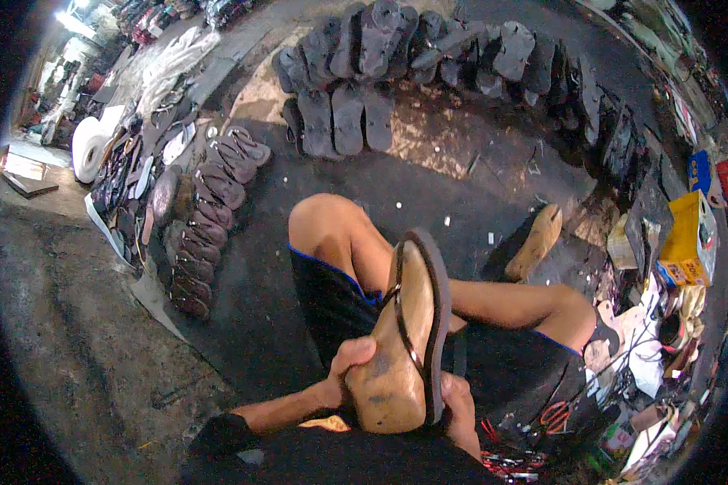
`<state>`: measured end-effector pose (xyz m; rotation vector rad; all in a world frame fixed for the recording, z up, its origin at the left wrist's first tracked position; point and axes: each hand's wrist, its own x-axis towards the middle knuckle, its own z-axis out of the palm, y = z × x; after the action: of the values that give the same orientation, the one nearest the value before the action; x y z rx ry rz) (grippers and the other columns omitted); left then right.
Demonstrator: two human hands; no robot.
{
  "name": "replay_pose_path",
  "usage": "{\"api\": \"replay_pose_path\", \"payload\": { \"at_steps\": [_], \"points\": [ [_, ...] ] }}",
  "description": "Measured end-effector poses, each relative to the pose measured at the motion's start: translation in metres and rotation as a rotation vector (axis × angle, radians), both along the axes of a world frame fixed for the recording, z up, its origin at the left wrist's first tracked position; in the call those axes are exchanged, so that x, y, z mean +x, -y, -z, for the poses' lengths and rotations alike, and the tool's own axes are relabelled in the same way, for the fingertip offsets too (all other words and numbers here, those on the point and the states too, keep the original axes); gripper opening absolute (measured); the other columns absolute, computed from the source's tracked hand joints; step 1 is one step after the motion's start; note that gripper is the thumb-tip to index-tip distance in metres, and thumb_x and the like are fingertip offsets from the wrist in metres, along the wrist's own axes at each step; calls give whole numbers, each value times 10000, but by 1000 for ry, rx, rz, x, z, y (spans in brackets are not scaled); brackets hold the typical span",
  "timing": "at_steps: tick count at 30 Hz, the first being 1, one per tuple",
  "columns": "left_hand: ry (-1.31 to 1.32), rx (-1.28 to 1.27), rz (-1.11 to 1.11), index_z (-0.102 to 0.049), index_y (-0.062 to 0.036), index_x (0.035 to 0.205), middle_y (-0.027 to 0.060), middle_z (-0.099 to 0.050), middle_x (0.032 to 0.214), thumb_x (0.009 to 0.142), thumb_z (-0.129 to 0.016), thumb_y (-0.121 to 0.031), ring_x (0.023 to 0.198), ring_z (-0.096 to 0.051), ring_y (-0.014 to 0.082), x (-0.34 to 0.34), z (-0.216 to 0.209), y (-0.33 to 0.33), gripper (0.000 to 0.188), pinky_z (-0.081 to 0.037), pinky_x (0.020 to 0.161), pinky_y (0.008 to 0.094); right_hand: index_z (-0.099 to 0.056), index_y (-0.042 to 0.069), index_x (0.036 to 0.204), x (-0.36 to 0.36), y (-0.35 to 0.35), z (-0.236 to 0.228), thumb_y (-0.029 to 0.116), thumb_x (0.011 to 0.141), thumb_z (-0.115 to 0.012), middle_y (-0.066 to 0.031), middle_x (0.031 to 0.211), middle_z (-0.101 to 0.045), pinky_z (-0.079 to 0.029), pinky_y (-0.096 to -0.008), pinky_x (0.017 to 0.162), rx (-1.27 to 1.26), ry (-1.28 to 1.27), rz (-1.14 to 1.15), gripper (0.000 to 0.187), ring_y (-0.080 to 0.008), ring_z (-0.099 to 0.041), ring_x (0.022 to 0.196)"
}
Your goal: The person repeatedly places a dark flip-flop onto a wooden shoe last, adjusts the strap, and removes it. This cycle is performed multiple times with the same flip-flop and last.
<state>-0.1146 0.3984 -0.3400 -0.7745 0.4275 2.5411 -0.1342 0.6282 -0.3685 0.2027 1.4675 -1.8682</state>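
Over my lap I hold a wooden foot-shaped last (pixel 380 388) with its toe pointing up and away. A flip-flop (pixel 437 315) is fitted on it, its dark sole along the right side and its thin brown strap crossing the wood. My left hand (pixel 349 370) grips the last near the heel end, thumb on top and the other fingers hidden beneath. At the heel's right side, my right hand (pixel 459 402) is closed on the edge of the flip-flop's sole; most of its fingers are out of sight.
A second wooden last (pixel 535 242) lies beyond my leg. Finished flip-flops (pixel 210 218) line up on the left, dark soles (pixel 348 121) at the back. To the right are a yellow box (pixel 687 238), scraps and red-handled scissors (pixel 554 416). A white roll (pixel 93 149) stands far left.
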Motion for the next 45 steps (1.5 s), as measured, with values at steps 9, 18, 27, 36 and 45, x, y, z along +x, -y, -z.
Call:
{"api": "replay_pose_path", "payload": {
  "at_steps": [9, 18, 27, 36, 45],
  "points": [
    [-659, -712, 322, -264, 48, 1625, 170, -512, 1519, 815, -914, -344, 1452, -483, 270, -71, -46, -17, 1110, -399, 1211, 426, -624, 56, 1089, -19, 23, 15, 297, 1082, -657, -5, 911, -658, -503, -284, 763, -122, 291, 244, 243, -93, -610, 848],
    [-542, -1204, 184, -436, 105, 1495, 182, -627, 1340, 990, -786, -430, 1264, -620, 263, -111, 12, -47, 814, -491, 1109, 381, 85, 49, 1685, -51, 32, 24, 222, 782, -970, -230, 1695, -174, -362, -508, 1245, 138, -583, 91, 1400, -375, -351, 1537],
    [-912, -1325, 463, -666, 25, 1275, 68, -698, 1064, 1160, -538, -266, 945, -631, 172, -107, 9, 4, 337, -503, 888, 296, -339, -68, 1604, -65, -2, -18, 252, 739, -779, -235, 1530, -546, -484, -501, 1174, -428, 291, 260, 1022, -370, -549, 1430],
    [-442, -43, 295, -599, -12, 1402, 80, -666, 1278, 1138, -525, -264, 1179, -603, 204, -81, 81, -11, 372, -485, 1047, 347, 87, 81, 1720, -75, 29, -25, 135, 827, -795, -149, 1750, -154, -251, -498, 1306, -182, -566, 34, 1257, -305, -223, 1626],
    [-393, -633, -35, -485, -11, 1542, 142, -604, 1469, 1099, -405, -198, 1404, -548, 242, -132, 57, -18, 487, -405, 1209, 385, 276, 81, 1673, -114, 69, 9, 7, 891, -743, -315, 1728, -145, -371, -518, 1250, 144, -657, 137, 1287, -438, -325, 1580]
  ]
}}
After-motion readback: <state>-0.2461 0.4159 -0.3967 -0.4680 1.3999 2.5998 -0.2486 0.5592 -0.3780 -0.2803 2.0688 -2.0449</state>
